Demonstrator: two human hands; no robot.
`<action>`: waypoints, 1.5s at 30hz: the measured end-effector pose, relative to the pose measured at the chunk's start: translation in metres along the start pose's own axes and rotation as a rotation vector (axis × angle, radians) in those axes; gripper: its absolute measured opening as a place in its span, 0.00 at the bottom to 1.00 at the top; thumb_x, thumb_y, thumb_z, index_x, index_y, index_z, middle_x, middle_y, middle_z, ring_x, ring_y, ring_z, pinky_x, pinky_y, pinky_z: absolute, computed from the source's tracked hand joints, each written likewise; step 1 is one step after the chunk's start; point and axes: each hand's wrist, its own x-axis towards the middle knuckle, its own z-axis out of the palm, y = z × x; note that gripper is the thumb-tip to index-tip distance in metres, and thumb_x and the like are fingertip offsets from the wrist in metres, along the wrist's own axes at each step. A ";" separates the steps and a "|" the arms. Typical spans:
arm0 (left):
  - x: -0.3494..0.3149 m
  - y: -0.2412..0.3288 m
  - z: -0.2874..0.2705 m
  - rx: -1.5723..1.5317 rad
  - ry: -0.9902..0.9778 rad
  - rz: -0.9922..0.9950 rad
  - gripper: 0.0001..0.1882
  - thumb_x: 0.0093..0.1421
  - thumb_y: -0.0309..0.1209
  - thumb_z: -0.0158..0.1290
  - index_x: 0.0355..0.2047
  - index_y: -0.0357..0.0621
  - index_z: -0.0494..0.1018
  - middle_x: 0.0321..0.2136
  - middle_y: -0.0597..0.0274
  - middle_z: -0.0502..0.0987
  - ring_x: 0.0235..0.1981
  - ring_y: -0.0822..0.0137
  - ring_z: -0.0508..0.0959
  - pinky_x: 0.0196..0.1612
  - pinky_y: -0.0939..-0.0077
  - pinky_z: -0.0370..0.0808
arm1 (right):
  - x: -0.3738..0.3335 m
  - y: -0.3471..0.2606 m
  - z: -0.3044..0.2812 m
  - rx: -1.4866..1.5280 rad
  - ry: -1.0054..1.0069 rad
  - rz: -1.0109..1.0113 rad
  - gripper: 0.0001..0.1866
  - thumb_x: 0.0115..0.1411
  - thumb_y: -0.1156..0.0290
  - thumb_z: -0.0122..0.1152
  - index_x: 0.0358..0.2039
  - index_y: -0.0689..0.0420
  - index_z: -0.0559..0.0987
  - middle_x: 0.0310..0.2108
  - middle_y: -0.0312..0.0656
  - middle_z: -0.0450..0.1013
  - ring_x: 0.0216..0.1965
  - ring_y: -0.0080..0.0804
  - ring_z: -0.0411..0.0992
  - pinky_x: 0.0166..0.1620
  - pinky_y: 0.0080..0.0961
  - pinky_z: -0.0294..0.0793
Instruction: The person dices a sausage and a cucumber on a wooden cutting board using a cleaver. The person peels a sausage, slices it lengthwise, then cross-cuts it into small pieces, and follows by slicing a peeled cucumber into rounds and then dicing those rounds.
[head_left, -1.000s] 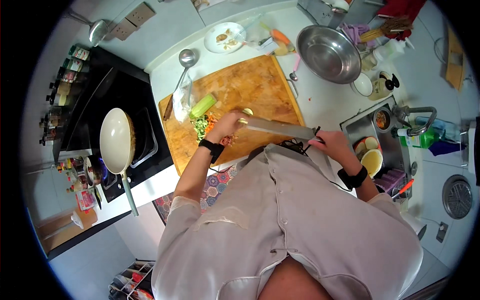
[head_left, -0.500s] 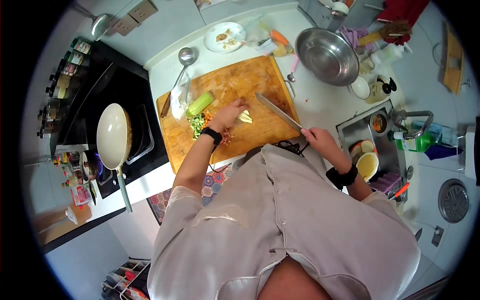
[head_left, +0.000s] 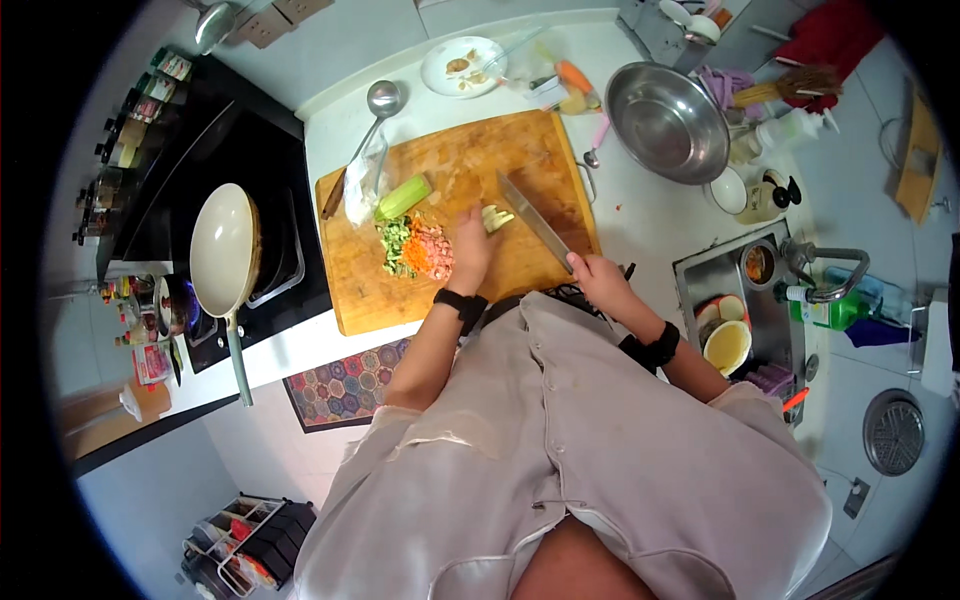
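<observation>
My right hand grips a kitchen knife by its handle, its broad blade slanting up and left over the wooden cutting board. Turned on edge, my left hand has its fingers extended beside a few pale sliced pieces, possibly garlic. I cannot tell whether it touches them. Left of that hand lie diced green vegetable, orange carrot bits and pink diced meat. Behind them rests a peeled green vegetable chunk.
A ladle and a clear plastic bag lie across the board's left edge. A plate with scraps and a steel basin stand behind. The pan is on the left stove; a sink is at right.
My left hand has swung right and nearer to me, uncovering the diced carrot and meat. The knife has shifted slightly left, toward the pale pieces, still in my right hand.
</observation>
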 end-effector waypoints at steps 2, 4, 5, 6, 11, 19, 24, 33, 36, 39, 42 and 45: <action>-0.002 -0.001 -0.011 0.078 -0.139 -0.047 0.29 0.42 0.28 0.62 0.46 0.36 0.67 0.39 0.42 0.71 0.40 0.47 0.72 0.43 0.63 0.71 | 0.002 0.001 0.005 0.016 -0.013 -0.010 0.29 0.63 0.52 0.41 0.21 0.67 0.72 0.21 0.60 0.69 0.26 0.56 0.69 0.31 0.42 0.66; -0.002 -0.009 -0.014 0.073 -0.131 -0.028 0.29 0.42 0.28 0.62 0.46 0.36 0.67 0.39 0.41 0.72 0.40 0.47 0.73 0.43 0.63 0.72 | 0.007 0.006 0.013 0.003 -0.012 -0.033 0.29 0.63 0.51 0.41 0.21 0.67 0.72 0.22 0.60 0.70 0.27 0.56 0.69 0.32 0.44 0.66; -0.002 -0.013 -0.015 0.066 -0.121 -0.007 0.28 0.42 0.27 0.62 0.46 0.35 0.67 0.40 0.41 0.72 0.40 0.48 0.74 0.43 0.63 0.72 | 0.007 0.006 0.015 0.004 -0.018 -0.035 0.29 0.63 0.51 0.41 0.21 0.67 0.72 0.22 0.60 0.70 0.27 0.56 0.69 0.32 0.44 0.66; -0.002 -0.017 -0.013 0.070 -0.120 -0.012 0.28 0.42 0.27 0.62 0.46 0.35 0.67 0.40 0.41 0.72 0.40 0.48 0.74 0.43 0.63 0.72 | 0.008 0.006 0.017 0.011 -0.020 -0.043 0.29 0.63 0.51 0.41 0.22 0.67 0.72 0.22 0.60 0.70 0.27 0.57 0.69 0.32 0.44 0.66; 0.007 -0.004 -0.016 -0.233 -0.322 -0.330 0.32 0.40 0.31 0.64 0.47 0.35 0.66 0.40 0.43 0.71 0.42 0.51 0.73 0.44 0.64 0.72 | 0.012 0.001 0.017 0.011 -0.010 -0.084 0.29 0.63 0.51 0.41 0.22 0.68 0.72 0.22 0.60 0.70 0.27 0.57 0.70 0.32 0.44 0.66; -0.003 0.003 -0.010 0.127 -0.113 0.052 0.37 0.37 0.36 0.67 0.47 0.38 0.65 0.46 0.46 0.63 0.45 0.48 0.68 0.45 0.61 0.70 | 0.011 -0.004 0.009 0.032 0.004 -0.067 0.28 0.64 0.53 0.42 0.21 0.68 0.71 0.19 0.58 0.68 0.24 0.54 0.69 0.30 0.42 0.66; 0.002 -0.016 0.000 0.056 -0.175 -0.002 0.31 0.42 0.33 0.64 0.47 0.37 0.66 0.44 0.46 0.64 0.41 0.47 0.70 0.45 0.62 0.70 | 0.011 0.001 0.009 0.025 -0.003 -0.074 0.28 0.63 0.54 0.42 0.21 0.69 0.71 0.19 0.59 0.69 0.24 0.54 0.69 0.30 0.42 0.66; -0.001 -0.004 0.003 -0.001 0.054 -0.031 0.23 0.42 0.26 0.62 0.39 0.36 0.69 0.34 0.45 0.70 0.35 0.48 0.72 0.38 0.62 0.71 | 0.029 -0.003 0.019 -0.086 -0.016 -0.145 0.28 0.63 0.51 0.41 0.22 0.65 0.71 0.18 0.51 0.68 0.22 0.46 0.67 0.28 0.38 0.66; -0.002 -0.002 0.002 -0.076 0.034 -0.148 0.21 0.41 0.26 0.63 0.37 0.36 0.69 0.34 0.44 0.70 0.35 0.47 0.72 0.38 0.61 0.71 | 0.034 -0.015 0.024 -0.124 -0.031 -0.130 0.29 0.62 0.50 0.40 0.23 0.67 0.72 0.24 0.61 0.70 0.30 0.59 0.69 0.34 0.47 0.66; -0.001 0.011 -0.005 -0.060 -0.032 -0.193 0.24 0.42 0.24 0.60 0.42 0.37 0.67 0.40 0.39 0.69 0.41 0.43 0.70 0.44 0.59 0.69 | 0.045 -0.011 0.025 -0.093 -0.040 -0.101 0.29 0.62 0.49 0.41 0.24 0.66 0.73 0.25 0.61 0.71 0.31 0.59 0.70 0.35 0.47 0.67; -0.001 0.010 -0.005 -0.052 -0.024 -0.158 0.24 0.42 0.23 0.59 0.42 0.36 0.67 0.40 0.39 0.68 0.41 0.42 0.70 0.45 0.58 0.69 | 0.049 -0.010 0.026 -0.055 -0.012 -0.116 0.29 0.62 0.50 0.40 0.24 0.65 0.73 0.25 0.61 0.71 0.30 0.59 0.70 0.35 0.47 0.67; -0.003 0.010 0.000 -0.068 -0.006 -0.185 0.23 0.44 0.23 0.58 0.42 0.35 0.66 0.40 0.38 0.68 0.41 0.42 0.70 0.45 0.58 0.69 | 0.037 -0.013 0.022 -0.077 0.036 -0.169 0.27 0.63 0.51 0.40 0.24 0.65 0.72 0.24 0.60 0.71 0.29 0.59 0.70 0.33 0.47 0.67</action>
